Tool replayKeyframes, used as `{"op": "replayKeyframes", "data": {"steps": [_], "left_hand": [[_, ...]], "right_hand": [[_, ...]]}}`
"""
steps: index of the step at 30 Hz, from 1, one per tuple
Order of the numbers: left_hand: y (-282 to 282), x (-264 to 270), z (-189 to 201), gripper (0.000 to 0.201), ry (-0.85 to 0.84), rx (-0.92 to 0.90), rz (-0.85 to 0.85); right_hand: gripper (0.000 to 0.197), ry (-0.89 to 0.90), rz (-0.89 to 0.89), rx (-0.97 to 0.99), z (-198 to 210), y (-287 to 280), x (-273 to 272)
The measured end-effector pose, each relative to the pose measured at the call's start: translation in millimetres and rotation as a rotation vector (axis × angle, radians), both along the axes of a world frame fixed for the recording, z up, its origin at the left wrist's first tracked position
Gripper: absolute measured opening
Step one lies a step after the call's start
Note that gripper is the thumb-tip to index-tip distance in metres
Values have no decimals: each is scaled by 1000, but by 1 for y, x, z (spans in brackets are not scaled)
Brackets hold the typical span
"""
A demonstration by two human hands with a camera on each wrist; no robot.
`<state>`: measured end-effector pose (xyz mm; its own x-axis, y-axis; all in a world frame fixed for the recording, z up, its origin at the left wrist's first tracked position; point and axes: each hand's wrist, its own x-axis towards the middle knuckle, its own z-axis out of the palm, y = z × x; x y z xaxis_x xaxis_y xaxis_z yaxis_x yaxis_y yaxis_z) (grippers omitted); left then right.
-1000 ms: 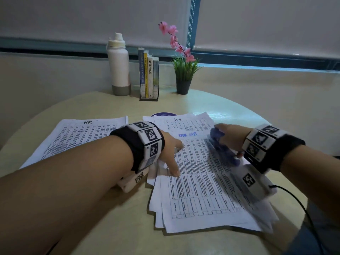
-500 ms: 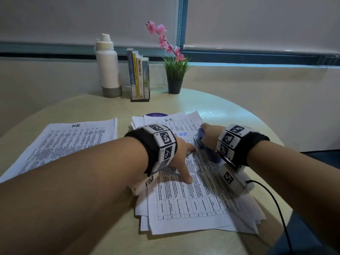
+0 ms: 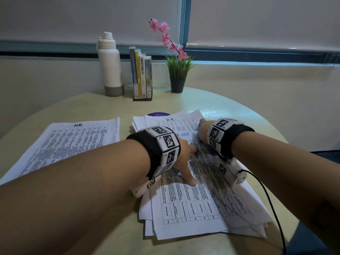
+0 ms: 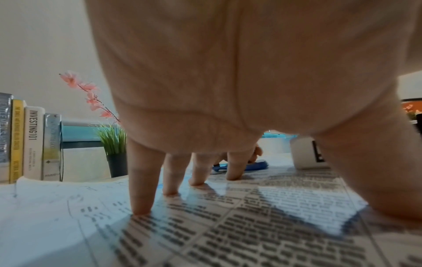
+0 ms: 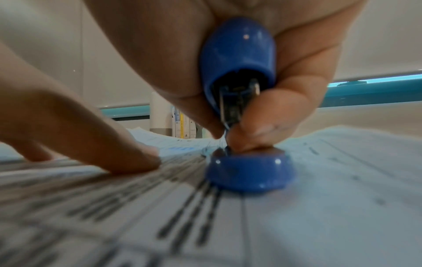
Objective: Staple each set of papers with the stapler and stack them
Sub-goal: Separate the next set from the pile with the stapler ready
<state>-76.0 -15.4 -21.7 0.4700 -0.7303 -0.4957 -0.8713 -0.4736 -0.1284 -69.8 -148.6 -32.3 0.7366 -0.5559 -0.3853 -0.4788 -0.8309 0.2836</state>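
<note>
**Right hand carried the stapler up the sheet toward its top edge**

Since a second earlier, the right hand (image 3: 203,130) had slid the blue plastic stapler (image 5: 239,101) from the middle of the page to the far part of the loose pile of printed white papers (image 3: 191,205), ending just beyond the left hand's fingertips. Its fingers were curled round the stapler's upper arm, thumb and forefinger pinching near the hinge, while the rounded blue base sat flat on the top sheet. The stapler stood open, upper arm lifted well clear of the base.

The left hand (image 3: 184,161) lay just beside it, spread, with straight fingertips (image 4: 141,204) and thumb pressing the same top sheet down. Both hands sat close together on that pile, the stapler between them and slightly farther out.

Well off to the left hand's outer side lay a separate set of printed pages headed "HR" (image 3: 73,144), flat on the round pale table (image 3: 103,107) and touched by neither hand.
</note>
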Motion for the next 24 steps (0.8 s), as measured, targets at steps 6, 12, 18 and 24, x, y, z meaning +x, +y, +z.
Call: {"op": "replayKeyframes", "data": {"steps": [6,12,18,24], "left_hand": [[0,1,0,107,27,-14,-14],[3,6,1,105,78,-72,-33],[16,15,8,97,163,-348,125],[37,19,42,43,688,-824,378]], "right_hand": [[42,-272,6,131,6,-7,0],[14,-678,-120,331,10,-34,-27],[22,-923,14,469,26,-16,-77],[34,-990,199,567,41,23,-123]]}}
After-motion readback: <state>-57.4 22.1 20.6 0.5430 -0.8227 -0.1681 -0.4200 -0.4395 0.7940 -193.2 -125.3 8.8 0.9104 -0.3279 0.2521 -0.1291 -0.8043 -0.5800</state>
